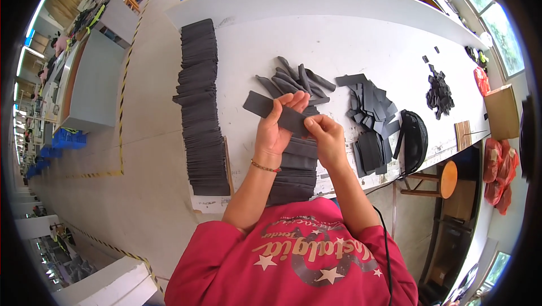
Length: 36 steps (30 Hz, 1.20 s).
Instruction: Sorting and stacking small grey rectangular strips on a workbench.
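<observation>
A flat dark grey fabric strip (293, 120) is stretched between my two hands above the white table. My left hand (272, 137) is turned palm up, with the thumb over the strip and the fingers behind it. The strip's free left end sticks out past that thumb. Its right end is pinched between the thumb and fingers of my right hand (331, 143). Just beyond my hands lies a loose heap of folded dark fabric tubes (285, 77). Below the strip, a stacked row of dark pieces (293, 170) runs toward my body, partly covered by my left arm.
A long row of dark fabric pieces (197, 108) lines the table's left edge. To the right are flat dark rectangles (370, 105), a black pouch (415, 141) and a pile of small black pieces (439, 92). A raised white board (316, 1) borders the far side. A wooden stool (448, 179) stands at right.
</observation>
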Motion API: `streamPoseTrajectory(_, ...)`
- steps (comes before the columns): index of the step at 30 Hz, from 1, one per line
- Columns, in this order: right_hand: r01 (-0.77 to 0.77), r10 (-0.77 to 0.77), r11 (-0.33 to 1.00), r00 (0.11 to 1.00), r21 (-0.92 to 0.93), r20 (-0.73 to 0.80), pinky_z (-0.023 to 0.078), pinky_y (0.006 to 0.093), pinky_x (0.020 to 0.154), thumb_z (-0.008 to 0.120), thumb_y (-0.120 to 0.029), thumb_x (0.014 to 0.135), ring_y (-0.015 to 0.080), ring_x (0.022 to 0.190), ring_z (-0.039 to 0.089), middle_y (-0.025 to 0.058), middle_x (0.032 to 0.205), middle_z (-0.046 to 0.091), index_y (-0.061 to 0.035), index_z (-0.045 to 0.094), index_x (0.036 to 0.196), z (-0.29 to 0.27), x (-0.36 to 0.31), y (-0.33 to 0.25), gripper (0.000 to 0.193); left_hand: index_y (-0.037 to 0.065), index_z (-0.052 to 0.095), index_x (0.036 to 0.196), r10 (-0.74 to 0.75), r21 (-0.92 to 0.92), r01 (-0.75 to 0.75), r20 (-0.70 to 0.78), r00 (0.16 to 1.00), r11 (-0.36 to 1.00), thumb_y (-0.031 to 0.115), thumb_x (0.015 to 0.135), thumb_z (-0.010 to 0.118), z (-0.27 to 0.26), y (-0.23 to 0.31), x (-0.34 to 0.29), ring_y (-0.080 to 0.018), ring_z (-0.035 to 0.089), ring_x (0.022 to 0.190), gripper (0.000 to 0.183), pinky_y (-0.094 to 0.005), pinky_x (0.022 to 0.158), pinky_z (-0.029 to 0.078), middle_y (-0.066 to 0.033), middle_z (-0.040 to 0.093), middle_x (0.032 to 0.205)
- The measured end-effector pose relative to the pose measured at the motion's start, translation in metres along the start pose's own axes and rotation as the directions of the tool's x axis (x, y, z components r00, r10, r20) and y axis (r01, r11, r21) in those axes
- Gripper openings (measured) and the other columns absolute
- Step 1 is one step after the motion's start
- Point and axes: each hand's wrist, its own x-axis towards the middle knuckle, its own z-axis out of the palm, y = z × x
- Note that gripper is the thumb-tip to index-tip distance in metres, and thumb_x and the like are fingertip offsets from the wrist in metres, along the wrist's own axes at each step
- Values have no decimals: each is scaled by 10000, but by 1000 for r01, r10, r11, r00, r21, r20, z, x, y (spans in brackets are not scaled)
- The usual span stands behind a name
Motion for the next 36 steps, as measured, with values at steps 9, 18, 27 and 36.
streamPoseTrajectory(9,704,-803,221,525,-675,284,481,289,609,755,79,683,215,720,596,77,837,624,-26,681,893,-22,-3,-2,246,-32,560,1128,107,135,4,-802,588,991,397,980,526,-8,13,-5,-230,605,1058,456,-393,913,513,-151,619,1143)
streamPoseTrajectory(18,616,-625,533,749,-580,222,503,328,796,749,-138,772,201,959,603,86,1104,616,-12,628,1143,-36,-7,7,409,-25,644,946,63,271,124,-589,806,954,108,893,675,0,12,-19,-194,673,736,146,-319,671,579,-84,676,859)
streamPoseTrajectory(27,76,-83,992,994,-96,-70,522,247,637,664,-37,880,122,695,618,64,835,634,34,579,1061,-48,3,42,212,-24,654,914,21,273,148,-530,848,950,87,899,658,-22,-14,-26,-204,684,748,112,-344,689,602,-96,679,873)
streamPoseTrajectory(36,32,-45,991,994,-130,-104,497,235,646,678,-59,873,106,700,604,41,825,637,16,597,1023,-50,-3,48,185,-20,672,898,-244,368,456,-496,833,810,151,892,682,-25,-31,-45,-202,690,687,172,-291,609,579,-102,692,822)
